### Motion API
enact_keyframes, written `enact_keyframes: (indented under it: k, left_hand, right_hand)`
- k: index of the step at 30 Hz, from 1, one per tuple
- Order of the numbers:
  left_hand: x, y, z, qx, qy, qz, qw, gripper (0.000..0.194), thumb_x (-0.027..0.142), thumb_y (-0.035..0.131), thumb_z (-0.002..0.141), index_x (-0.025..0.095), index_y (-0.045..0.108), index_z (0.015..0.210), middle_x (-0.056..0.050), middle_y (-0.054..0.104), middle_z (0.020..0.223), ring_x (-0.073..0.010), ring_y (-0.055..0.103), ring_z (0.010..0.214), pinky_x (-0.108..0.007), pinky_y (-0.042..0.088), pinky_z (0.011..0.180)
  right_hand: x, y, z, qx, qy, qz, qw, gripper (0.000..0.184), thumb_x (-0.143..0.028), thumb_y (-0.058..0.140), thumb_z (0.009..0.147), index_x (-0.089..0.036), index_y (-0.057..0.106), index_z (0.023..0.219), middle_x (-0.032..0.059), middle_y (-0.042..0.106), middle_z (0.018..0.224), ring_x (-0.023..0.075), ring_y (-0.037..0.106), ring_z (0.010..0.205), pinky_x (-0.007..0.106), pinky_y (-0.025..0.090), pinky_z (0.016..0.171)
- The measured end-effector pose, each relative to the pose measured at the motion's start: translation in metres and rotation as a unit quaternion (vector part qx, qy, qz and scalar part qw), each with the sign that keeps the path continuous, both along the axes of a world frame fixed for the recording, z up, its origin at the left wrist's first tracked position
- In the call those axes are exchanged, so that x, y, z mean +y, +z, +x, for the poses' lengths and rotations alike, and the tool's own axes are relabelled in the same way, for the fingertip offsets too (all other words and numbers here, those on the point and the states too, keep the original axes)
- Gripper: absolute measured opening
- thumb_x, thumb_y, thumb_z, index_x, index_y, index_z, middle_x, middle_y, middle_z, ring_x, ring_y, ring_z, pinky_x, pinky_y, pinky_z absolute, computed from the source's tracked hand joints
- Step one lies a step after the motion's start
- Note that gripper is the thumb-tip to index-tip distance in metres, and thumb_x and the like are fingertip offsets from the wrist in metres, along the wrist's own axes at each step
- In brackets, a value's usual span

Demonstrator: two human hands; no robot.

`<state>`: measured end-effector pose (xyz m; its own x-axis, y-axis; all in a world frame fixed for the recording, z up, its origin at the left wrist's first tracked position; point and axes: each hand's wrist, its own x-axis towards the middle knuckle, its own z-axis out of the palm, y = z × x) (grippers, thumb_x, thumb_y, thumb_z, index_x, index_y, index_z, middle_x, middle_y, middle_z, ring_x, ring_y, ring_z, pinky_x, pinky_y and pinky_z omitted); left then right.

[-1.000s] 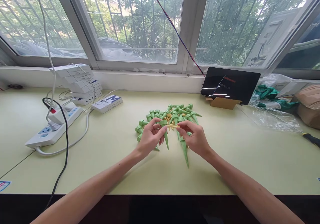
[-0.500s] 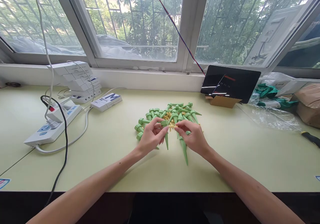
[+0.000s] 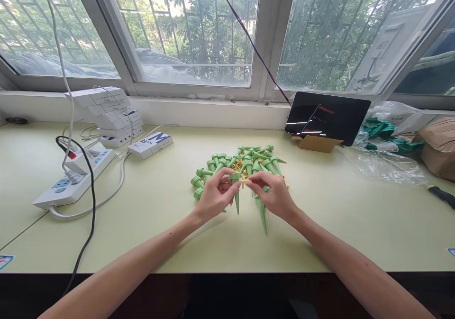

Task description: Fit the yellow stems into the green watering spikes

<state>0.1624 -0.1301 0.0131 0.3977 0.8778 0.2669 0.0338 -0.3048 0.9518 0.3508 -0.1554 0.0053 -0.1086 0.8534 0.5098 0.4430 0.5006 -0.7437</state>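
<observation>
My left hand (image 3: 217,194) is closed around the capped top of a green watering spike (image 3: 237,203), whose point hangs downward. Between the fingertips of my right hand (image 3: 273,193) is a small yellow valve (image 3: 246,181), pinched close to the side of the spike's cap. Whether the valve's end touches the cap I cannot tell. Just beyond both hands lies a heap of other green watering spikes (image 3: 273,162), with loose yellow valves (image 3: 239,166) among them. One more spike (image 3: 262,214) lies below my right hand, pointing towards the table's front edge.
A power strip (image 3: 73,184) with cables stands at the left, near stacked white boxes (image 3: 115,110) and a single white box (image 3: 151,144). A tablet (image 3: 330,117) leans on a cardboard stand (image 3: 320,143) at the back right. Clear plastic wrapping (image 3: 394,169) and a black-handled tool (image 3: 441,196) lie further right.
Both hands stay nearly in place. The yellow valve has tilted slightly in my right fingertips, and the held spike has shifted a touch lower. The view has moved slightly.
</observation>
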Motion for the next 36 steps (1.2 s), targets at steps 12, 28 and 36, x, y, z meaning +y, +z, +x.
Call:
enact_keyframes:
  k: [12,28,36]
  left_hand:
    - [0.0003,-0.0016,0.0,-0.002,-0.02,0.01,1.0,0.022,0.037,0.063,0.088,0.021,0.05,0.097,0.004,0.053,0.064,-0.0072,0.048,0.043,-0.019,0.041,0.041]
    - [0.005,-0.0058,-0.002,0.008,-0.003,-0.019,1.0,0.025,0.039,0.063,0.088,0.023,0.048,0.101,0.006,0.053,0.064,-0.0071,0.049,0.041,-0.019,0.04,0.039]
    - [0.0018,-0.0022,-0.0012,0.015,-0.013,-0.016,1.0,0.026,0.038,0.064,0.087,0.021,0.049,0.1,0.004,0.056,0.068,-0.0068,0.05,0.043,-0.018,0.042,0.04]
  right_hand:
    - [-0.0004,0.0021,-0.0006,-0.007,0.002,0.002,1.0,0.015,-0.035,0.06,0.091,-0.02,0.065,0.09,0.0038,0.068,0.081,0.0159,0.062,0.067,0.029,0.053,0.064]
    - [0.0013,-0.0015,0.0004,0.003,0.028,0.002,1.0,0.009,-0.024,0.059,0.091,-0.022,0.066,0.097,0.0024,0.066,0.084,0.0137,0.061,0.063,0.028,0.051,0.061]
    - [0.0014,-0.0001,0.0002,0.002,0.025,-0.004,1.0,0.008,-0.024,0.059,0.091,-0.02,0.065,0.094,0.0022,0.065,0.081,0.0137,0.059,0.062,0.028,0.049,0.059]
